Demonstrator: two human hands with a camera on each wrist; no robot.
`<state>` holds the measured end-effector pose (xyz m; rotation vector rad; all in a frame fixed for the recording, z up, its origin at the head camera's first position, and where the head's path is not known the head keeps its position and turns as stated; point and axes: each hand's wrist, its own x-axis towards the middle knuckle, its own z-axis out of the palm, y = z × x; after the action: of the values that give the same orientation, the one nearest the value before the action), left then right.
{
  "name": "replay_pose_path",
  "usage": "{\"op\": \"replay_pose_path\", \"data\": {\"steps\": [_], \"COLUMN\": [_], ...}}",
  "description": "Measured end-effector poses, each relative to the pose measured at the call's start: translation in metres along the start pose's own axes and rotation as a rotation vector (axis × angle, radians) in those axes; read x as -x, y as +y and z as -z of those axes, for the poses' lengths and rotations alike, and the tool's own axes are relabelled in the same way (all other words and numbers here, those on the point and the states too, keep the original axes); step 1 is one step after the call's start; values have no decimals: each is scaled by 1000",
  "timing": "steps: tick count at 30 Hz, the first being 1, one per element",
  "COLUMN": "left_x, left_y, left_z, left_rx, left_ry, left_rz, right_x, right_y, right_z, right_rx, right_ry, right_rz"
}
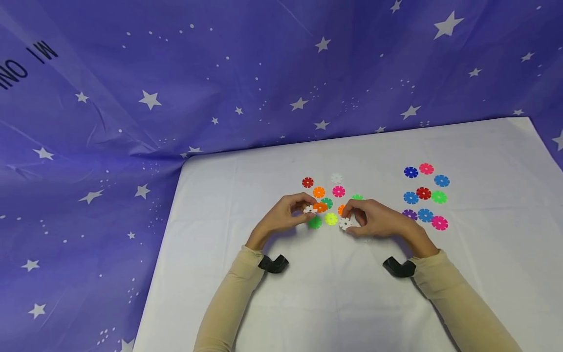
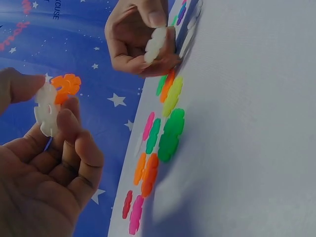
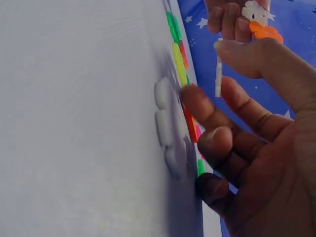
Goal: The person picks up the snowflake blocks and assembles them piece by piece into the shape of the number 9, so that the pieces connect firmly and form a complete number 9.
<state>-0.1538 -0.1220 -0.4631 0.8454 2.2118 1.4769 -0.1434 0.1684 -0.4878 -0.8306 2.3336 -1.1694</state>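
Observation:
Up off the table, my left hand [image 1: 283, 213] pinches a white notched plastic disc [image 2: 45, 109] between thumb and fingers. An orange notched disc [image 2: 67, 88] is joined edge to edge with that white one. To the right, my right hand [image 1: 379, 218] pinches another white notched disc [image 1: 345, 224] by its edge, apart from the joined pair. Below and between the hands lie loose discs on the table, among them a yellow one [image 1: 331, 219] and a green one [image 1: 314, 223]. My right fingers partly hide an orange disc [image 1: 340, 210].
A white cloth covers the table [image 1: 220, 205]. More loose discs, such as a dark red one [image 1: 307, 182] and a pink one [image 1: 338, 191], lie beyond the hands. Several others, including a blue one [image 1: 411, 172], form a group at right. A purple starry curtain [image 1: 264, 73] hangs behind.

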Motion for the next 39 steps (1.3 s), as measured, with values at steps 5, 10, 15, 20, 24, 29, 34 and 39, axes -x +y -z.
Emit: {"op": "replay_pose_path", "data": {"steps": [5,10,15,20,24,29,34,39], "left_x": [-1,-3,-3,-3,-4,-3,-3,-1], "left_y": [2,0,0,2,3,4,5,26], "left_z": [-2,-4,-5,-6,-7,-6,-7,-4], "left_rx": [23,61,38,18,2,-14,-39,-63], "left_ry": [-20,-30,-7,15,18,16,5,-16], "left_rz": [-17,1,49,55,63,70,78,46], "right_x": [-1,-5,-7,-7,-7,-8,-8,-8], "right_y": [1,-3,-12,-20,-22,-22,-23,-25], "right_z": [-2,-6,-7,-7,-7,-8,-8,-8], "right_rx": [-162,-348,-476,-484,-496,-486,-480,-455], "right_ry": [22,55,105,166,185,201,200,204], "right_rz": [25,59,59,37,24,8,5,-2]}}
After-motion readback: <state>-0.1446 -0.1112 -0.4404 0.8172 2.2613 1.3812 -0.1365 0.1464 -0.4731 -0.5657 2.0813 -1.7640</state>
